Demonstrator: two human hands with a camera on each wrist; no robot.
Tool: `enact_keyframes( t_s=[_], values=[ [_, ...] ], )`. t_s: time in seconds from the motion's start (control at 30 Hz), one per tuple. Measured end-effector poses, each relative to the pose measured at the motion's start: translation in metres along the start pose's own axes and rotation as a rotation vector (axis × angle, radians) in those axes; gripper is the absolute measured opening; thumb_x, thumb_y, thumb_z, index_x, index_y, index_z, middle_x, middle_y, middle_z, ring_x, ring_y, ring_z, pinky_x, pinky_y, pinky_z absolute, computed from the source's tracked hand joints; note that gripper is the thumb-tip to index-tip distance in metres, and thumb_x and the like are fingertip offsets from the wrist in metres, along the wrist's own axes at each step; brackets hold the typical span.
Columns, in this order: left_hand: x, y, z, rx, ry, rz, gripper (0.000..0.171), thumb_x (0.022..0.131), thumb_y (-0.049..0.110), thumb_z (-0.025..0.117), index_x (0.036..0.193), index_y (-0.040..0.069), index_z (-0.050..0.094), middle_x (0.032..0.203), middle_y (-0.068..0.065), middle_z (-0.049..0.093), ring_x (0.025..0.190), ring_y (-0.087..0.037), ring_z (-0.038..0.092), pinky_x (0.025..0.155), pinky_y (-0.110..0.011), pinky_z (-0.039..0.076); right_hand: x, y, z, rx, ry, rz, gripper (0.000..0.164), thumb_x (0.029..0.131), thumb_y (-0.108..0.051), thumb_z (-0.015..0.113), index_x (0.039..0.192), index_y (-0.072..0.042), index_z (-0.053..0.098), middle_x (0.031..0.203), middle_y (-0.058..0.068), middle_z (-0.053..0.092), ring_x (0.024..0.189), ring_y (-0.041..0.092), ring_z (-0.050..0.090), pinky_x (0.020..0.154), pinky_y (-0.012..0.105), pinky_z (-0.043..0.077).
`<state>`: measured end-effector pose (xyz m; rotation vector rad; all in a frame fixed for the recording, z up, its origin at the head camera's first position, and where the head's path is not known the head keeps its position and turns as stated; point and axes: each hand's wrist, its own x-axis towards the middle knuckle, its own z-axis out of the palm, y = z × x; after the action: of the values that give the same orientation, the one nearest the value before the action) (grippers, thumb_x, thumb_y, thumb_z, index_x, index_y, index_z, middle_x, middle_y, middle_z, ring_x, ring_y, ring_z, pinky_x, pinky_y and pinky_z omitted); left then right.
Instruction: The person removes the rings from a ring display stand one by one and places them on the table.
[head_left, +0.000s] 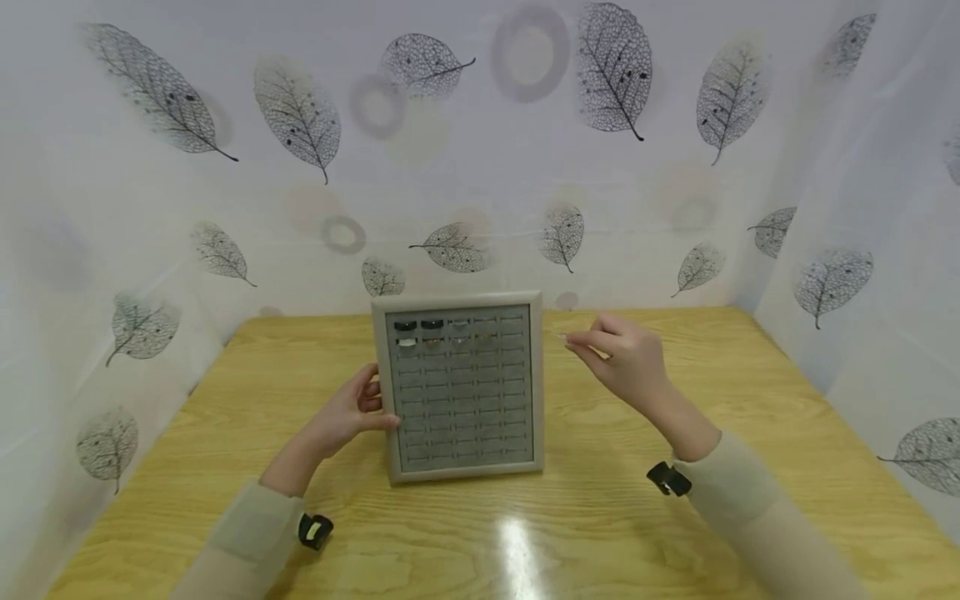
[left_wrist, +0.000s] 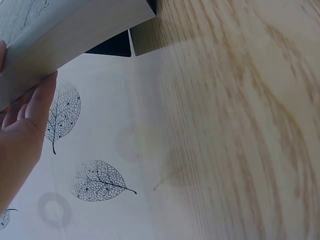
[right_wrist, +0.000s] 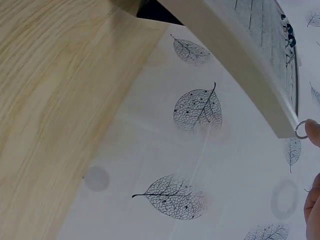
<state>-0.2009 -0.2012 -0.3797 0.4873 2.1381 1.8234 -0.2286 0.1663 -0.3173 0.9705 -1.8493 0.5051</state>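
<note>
- At frame (head_left: 467, 474) L edge: L hand (head_left: 352, 412) clamped on it — steady hold prob. key.
- R of frame: R hand (head_left: 628, 354) pinches ring (right_wrist: 297, 131) — prob. best square to slots (head_left: 464, 383).

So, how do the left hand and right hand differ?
The left hand grips the side of the frame; the right hand pinches a small ring. The left hand sits lower in the head view; the right hand, higher and apart from the frame. Both emerge from pale sleeves.

Pale leaf-print backdrop (head_left: 487, 183) behind a glossy wood-grain table (head_left: 600, 533)
</note>
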Motion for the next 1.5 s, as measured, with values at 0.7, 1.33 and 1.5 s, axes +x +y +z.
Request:
enact_keyframes(
  t_s=[0.7, 1.33, 1.5],
  values=[
    [-0.001, 0.0, -0.001, -0.016, -0.005, 0.003, 0.082, 0.075, 0.004, 0.069, 0.137, 0.0, 0.015, 0.125, -0.028, 0.04, 0.11, -0.036, 0.045, 0.085, -0.039, 0.043, -0.045, 0.027, 0.01, -0.09, -0.252, 0.051, 0.012, 0.059, -0.007, 0.079, 0.066, -0.01, 0.07, 0.058, -0.006, 0.042, 0.043, 0.004, 0.031, 0.036, 0.019, 0.023],
    [0.0, -0.003, -0.002, -0.011, -0.016, 0.014, 0.085, 0.075, 0.007, 0.07, 0.138, 0.0, 0.013, 0.126, -0.027, 0.039, 0.113, -0.036, 0.042, 0.087, -0.039, 0.041, -0.07, 0.035, 0.023, -0.007, -0.686, 0.127, 0.009, 0.065, -0.013, 0.077, 0.071, -0.014, 0.07, 0.063, -0.008, 0.047, 0.05, 0.006, 0.046, 0.041, 0.019, 0.034],
    [0.0, -0.004, -0.002, -0.005, -0.012, 0.012, 0.084, 0.075, 0.006, 0.07, 0.137, 0.0, 0.013, 0.125, -0.027, 0.041, 0.112, -0.035, 0.044, 0.087, -0.039, 0.042, -0.073, 0.034, 0.027, 0.015, -0.769, 0.103, 0.007, 0.067, -0.014, 0.076, 0.071, -0.015, 0.07, 0.064, -0.009, 0.045, 0.051, 0.006, 0.046, 0.043, 0.019, 0.036]
  ],
)
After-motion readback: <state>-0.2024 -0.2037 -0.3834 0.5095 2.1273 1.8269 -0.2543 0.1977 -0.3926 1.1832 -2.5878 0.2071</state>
